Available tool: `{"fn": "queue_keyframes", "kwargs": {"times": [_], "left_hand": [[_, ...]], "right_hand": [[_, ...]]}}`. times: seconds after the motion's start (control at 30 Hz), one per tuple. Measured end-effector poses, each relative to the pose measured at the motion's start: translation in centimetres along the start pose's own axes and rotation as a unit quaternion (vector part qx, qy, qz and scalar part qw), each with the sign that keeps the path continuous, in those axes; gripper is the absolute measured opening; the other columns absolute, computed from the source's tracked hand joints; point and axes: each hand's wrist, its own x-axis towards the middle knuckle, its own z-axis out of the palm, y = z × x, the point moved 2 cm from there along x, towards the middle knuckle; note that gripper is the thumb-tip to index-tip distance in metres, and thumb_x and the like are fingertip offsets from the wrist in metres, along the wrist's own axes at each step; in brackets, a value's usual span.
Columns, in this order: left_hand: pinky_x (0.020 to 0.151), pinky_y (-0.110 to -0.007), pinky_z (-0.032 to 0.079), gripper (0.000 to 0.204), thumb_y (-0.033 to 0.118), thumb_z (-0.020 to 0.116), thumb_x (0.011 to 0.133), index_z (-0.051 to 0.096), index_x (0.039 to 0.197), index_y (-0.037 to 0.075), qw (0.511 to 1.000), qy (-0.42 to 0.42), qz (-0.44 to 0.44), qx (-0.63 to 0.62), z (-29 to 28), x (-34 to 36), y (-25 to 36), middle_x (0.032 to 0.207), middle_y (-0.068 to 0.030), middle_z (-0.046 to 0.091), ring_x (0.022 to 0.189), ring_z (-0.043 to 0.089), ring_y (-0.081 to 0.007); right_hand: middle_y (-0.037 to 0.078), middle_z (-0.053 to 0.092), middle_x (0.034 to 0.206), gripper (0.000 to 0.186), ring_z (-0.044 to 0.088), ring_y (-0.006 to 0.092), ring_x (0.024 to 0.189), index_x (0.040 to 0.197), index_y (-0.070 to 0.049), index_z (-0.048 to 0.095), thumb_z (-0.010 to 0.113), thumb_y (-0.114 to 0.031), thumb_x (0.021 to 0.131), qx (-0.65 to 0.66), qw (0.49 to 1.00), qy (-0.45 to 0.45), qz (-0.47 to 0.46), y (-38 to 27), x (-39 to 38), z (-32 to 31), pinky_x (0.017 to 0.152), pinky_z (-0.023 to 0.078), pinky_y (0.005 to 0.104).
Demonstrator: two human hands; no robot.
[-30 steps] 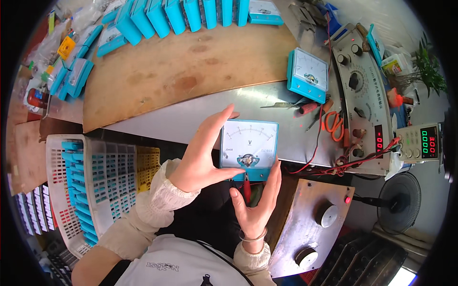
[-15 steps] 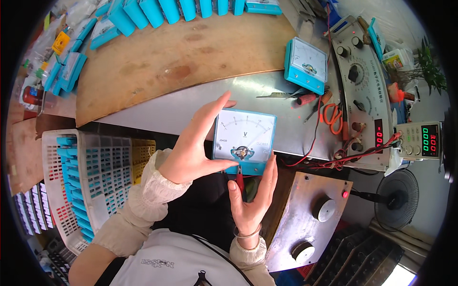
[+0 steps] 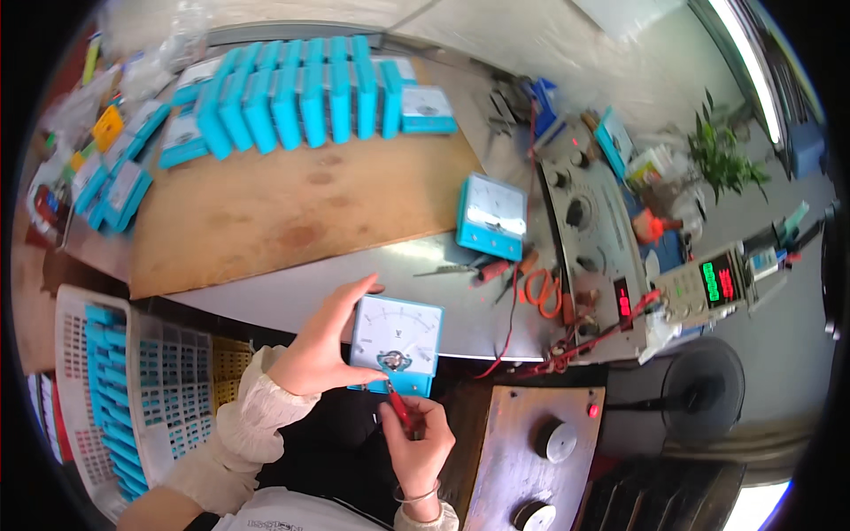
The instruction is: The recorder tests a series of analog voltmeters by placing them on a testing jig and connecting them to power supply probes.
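My left hand point(image 3: 323, 350) grips a square panel meter point(image 3: 396, 342) with a white dial and blue base, held upright at the near edge of the bench. My right hand point(image 3: 418, 434) sits just below it, closed around a small red-handled screwdriver point(image 3: 397, 409) whose tip points up at the meter's lower front. A second blue meter point(image 3: 491, 215) stands on the metal bench top, farther back and to the right.
Rows of blue meters point(image 3: 292, 93) line the back of a wooden board point(image 3: 292, 208). A white crate point(image 3: 115, 398) with blue parts stands at the left. Grey test units point(image 3: 589, 239) with red wires point(image 3: 567, 350) and lit displays point(image 3: 719, 281) crowd the right; a knobbed panel point(image 3: 540, 442) is below.
The meter has dropped slightly toward me in my left hand. My right hand has curled from open fingers into a grip on the red screwdriver under the meter.
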Motion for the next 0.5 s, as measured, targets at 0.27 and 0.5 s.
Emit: {"fn": "queue_keyframes", "kwargs": {"times": [0.27, 0.5], "left_hand": [[0.105, -0.044, 0.040, 0.091, 0.018, 0.090, 0.063, 0.041, 0.138, 0.002, 0.963, 0.240, -0.006, 0.122, -2.1, -9.0, -2.9, 0.132, -0.0190, 0.048, 0.122, 0.051, -0.0363], [0.108, -0.045, 0.035, 0.089, 0.024, 0.090, 0.067, 0.042, 0.139, 0.008, 0.933, 0.352, -0.017, 0.069, -4.2, -15.3, -1.0, 0.138, -0.0184, 0.041, 0.127, 0.043, -0.0364]], "right_hand": [[0.008, 0.070, 0.084, 0.014, 0.063, 0.0104, 0.067, 0.091, -0.001, 0.068, 0.079, -0.005, 0.085, -0.053, 0.993, -0.072, -0.081, 0.3, -0.3, 2.5, 0.058, 0.052, 0.0240], [0.008, 0.070, 0.092, 0.014, 0.063, 0.0116, 0.077, 0.100, 0.002, 0.067, 0.075, -0.001, 0.088, -0.226, 0.958, -0.151, -0.096, 1.1, -5.8, 7.9, 0.072, 0.054, 0.0231]]}}
